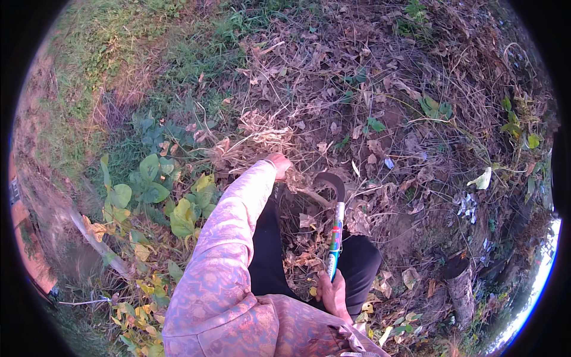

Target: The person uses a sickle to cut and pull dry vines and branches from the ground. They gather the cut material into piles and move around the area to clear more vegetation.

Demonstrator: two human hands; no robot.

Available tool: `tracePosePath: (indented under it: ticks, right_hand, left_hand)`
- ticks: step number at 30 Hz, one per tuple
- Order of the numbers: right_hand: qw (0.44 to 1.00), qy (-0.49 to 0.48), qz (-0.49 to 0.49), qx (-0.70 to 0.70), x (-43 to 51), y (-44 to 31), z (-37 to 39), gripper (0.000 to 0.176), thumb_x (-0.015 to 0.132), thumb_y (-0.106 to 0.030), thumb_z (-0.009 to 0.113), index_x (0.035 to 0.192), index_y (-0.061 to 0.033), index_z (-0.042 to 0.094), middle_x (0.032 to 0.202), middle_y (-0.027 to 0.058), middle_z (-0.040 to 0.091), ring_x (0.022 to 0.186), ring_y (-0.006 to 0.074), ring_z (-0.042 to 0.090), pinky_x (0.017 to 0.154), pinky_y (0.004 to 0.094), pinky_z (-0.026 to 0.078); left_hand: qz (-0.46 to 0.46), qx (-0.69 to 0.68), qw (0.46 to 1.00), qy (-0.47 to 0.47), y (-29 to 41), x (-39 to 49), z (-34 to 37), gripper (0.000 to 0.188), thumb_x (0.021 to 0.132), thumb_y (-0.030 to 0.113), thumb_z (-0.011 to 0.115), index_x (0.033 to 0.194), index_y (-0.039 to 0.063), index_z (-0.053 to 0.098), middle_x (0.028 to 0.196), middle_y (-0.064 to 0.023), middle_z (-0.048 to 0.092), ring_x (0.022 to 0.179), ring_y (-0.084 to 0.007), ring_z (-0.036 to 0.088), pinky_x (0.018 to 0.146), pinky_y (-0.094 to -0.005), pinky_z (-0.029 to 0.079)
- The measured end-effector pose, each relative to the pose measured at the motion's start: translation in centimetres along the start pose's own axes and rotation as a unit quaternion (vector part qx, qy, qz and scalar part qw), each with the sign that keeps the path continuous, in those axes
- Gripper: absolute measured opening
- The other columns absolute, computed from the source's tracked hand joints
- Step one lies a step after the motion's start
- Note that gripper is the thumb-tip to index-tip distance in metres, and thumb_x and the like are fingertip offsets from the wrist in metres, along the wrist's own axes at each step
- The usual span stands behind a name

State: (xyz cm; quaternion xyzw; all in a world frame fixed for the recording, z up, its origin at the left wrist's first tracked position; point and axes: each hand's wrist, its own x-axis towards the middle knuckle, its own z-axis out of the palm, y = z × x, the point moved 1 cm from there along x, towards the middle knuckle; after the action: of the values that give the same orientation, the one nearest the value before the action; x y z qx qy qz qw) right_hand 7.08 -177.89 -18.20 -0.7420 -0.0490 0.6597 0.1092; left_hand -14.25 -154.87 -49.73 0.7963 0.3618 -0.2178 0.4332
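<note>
My left hand (280,166) reaches forward and is closed on dry plant stalks (267,138), a pale tan tangle that spreads ahead of its knuckles. Near my right knee, my right hand (331,290) grips the lower end of a sickle (335,236). Its handle has a colourful printed wrap, and its dark curved blade (332,180) points up and hooks to the left, just right of my left hand. A thicker bare stem (314,195) lies close to the blade. The fingers of my left hand are partly hidden by the hand itself.
Dry leaves and thin vines (392,111) cover the ground ahead and right. Green and yellow leafy plants (183,218) stand at left, before a pale pole (100,247). A cut log (460,290) is at lower right, with pale scraps (467,207) above it.
</note>
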Motion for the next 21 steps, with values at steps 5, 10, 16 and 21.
tracePosePath:
  ticks: [5,10,16,21]
  right_hand:
    - [0.925,0.242,-0.290,0.037,0.6,-5.1,-3.4,0.016,0.090,-0.010,0.062,0.089,-0.0026,0.048,0.057,-0.0009,0.049,0.046,0.0042,0.040,0.039,0.0247,0.033]
    - [0.881,0.199,-0.384,0.194,-5.1,-10.5,-7.3,0.012,0.091,-0.009,0.060,0.092,-0.0065,0.048,0.057,-0.0035,0.046,0.041,0.0054,0.044,0.036,0.0205,0.035]
    - [0.868,0.226,-0.411,0.164,-10.8,-9.3,-9.2,0.015,0.091,-0.010,0.059,0.085,-0.0075,0.046,0.057,-0.0033,0.046,0.041,0.0054,0.043,0.036,0.0215,0.034]
    - [0.863,0.210,-0.422,0.179,-12.5,-7.2,-7.9,0.014,0.092,-0.015,0.060,0.096,-0.0058,0.050,0.055,-0.0041,0.044,0.038,0.0055,0.041,0.035,0.0215,0.033]
  left_hand:
    - [-0.041,0.031,0.993,0.109,-0.2,-6.1,-6.0,0.044,0.070,0.027,0.072,0.114,0.023,0.065,0.096,-0.0154,0.069,0.093,-0.0345,0.065,0.083,-0.0467,0.050]
    - [-0.138,-0.169,0.748,0.626,-5.1,-22.2,-31.8,0.032,0.079,-0.002,0.064,0.108,0.010,0.067,0.089,-0.0075,0.071,0.080,-0.0176,0.066,0.071,-0.0312,0.051]
    - [0.068,-0.251,0.242,0.935,-0.8,-53.3,-57.6,0.045,0.085,0.029,0.072,0.107,-0.009,0.064,0.104,-0.0125,0.069,0.088,-0.0156,0.064,0.071,-0.0279,0.050]
    - [0.233,-0.252,0.278,0.897,5.5,-63.8,-60.8,0.061,0.087,0.034,0.069,0.128,-0.008,0.051,0.136,-0.0187,0.050,0.121,-0.0277,0.052,0.088,-0.0343,0.048]
